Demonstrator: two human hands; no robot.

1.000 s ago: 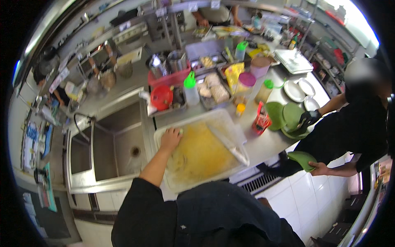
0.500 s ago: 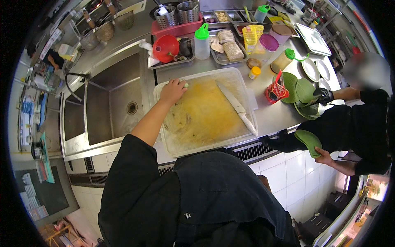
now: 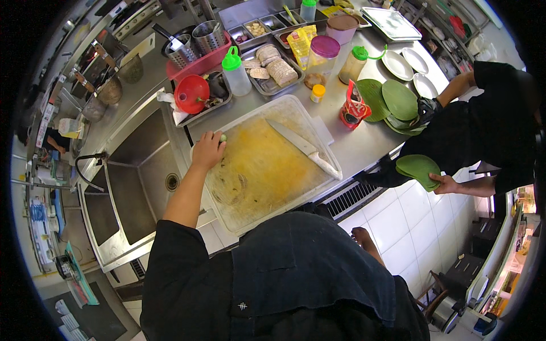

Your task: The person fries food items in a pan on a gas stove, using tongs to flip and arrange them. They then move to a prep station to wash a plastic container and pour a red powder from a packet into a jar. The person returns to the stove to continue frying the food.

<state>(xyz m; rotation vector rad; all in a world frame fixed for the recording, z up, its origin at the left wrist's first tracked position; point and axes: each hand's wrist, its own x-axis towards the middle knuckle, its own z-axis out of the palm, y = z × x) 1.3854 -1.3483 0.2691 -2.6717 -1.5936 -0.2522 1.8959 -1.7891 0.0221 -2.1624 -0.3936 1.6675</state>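
Nearest, the right hand hangs low beside the apron, partly hidden by it, so whether its fingers are spread or curled I cannot tell. Farther out, at the left edge of the pale, yellow-stained cutting board, the fingers of the left hand are bunched closely round a small green piece, only its end showing at their tips. It looks light and fairly firm, perhaps slippery if its surface is damp; its sides seem the best place to pinch it. To the right of those fingers, well apart from them, a knife lies slantwise on the board, probably stiff and best taken by its white handle. Left of the fingers is a steel sink. Beyond them, a red bowl sits in a tray on the steel desk. Far to their right, a co-worker's bare hand holds green leaves, thin and probably easy to bend.
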